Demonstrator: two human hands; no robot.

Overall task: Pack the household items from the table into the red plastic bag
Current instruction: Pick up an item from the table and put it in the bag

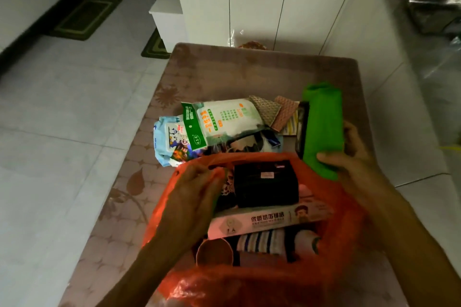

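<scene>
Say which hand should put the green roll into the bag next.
Right. The right hand already grips the green roll beside the red bag's open mouth, while the left hand holds the bag's rim open.

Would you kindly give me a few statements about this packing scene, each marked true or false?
1. The right hand grips the green roll. True.
2. The left hand rests flat on the table. False: it holds the rim of the red bag.
3. A long pale box lies inside the bag. True.
4. The white and green packet is already in the bag. False: it lies on the table beyond it.
5. The bag is empty. False: a black packet is also inside.
</scene>
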